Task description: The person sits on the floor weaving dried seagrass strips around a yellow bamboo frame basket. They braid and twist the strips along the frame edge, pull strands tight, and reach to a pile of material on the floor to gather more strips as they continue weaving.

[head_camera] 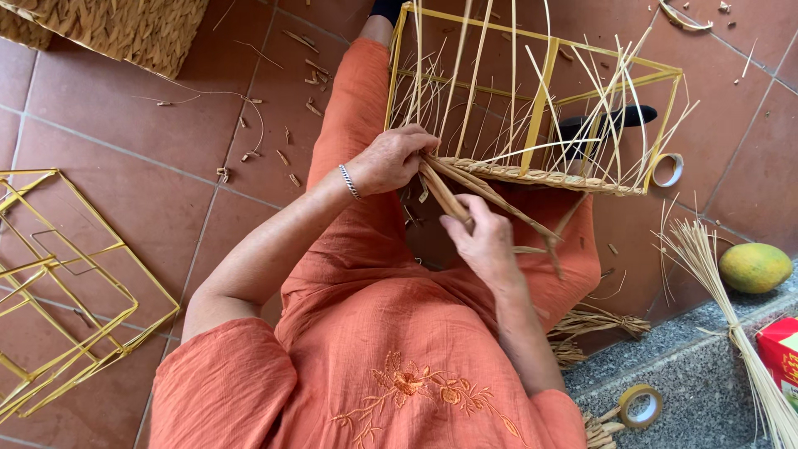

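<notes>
pinching flat straw strands (486, 195), both hands, left hand (391, 160), right hand (485, 241); red carton (781, 353) at right edge.

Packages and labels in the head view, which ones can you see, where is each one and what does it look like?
Red box: at the right edge on the grey stone ledge, beside the bundle of pale reeds; a carton corner, red with yellow-green and white print, mostly cut off.
No signs or screens are in view.
</notes>
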Tool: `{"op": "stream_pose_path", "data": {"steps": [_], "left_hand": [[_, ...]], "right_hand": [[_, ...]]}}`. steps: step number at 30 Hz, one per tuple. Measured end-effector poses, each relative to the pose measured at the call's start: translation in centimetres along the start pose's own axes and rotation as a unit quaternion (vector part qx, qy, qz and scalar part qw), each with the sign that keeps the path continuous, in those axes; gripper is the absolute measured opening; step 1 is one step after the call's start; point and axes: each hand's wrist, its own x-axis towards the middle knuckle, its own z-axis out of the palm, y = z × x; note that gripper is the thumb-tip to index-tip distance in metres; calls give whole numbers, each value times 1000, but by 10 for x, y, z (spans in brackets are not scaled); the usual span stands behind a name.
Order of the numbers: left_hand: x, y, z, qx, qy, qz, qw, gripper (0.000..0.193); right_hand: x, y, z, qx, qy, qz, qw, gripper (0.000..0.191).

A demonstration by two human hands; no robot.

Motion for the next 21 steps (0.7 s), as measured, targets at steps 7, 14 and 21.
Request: {"op": "stream_pose_path", "data": {"steps": [7, 14, 21], "left_hand": [[1, 26, -13, 59, -64, -4, 996, 56], [8, 31, -4, 114, -5, -21, 993, 20], [0, 25, 12, -51, 84, -170, 980, 14]], "right_hand": [[-4, -52, -65, -320, 228, -286, 874, 22], [22, -94, -63, -318, 437, -437, 719, 10], [37, -46, -26, 39, 249, -336, 908, 22]]}}
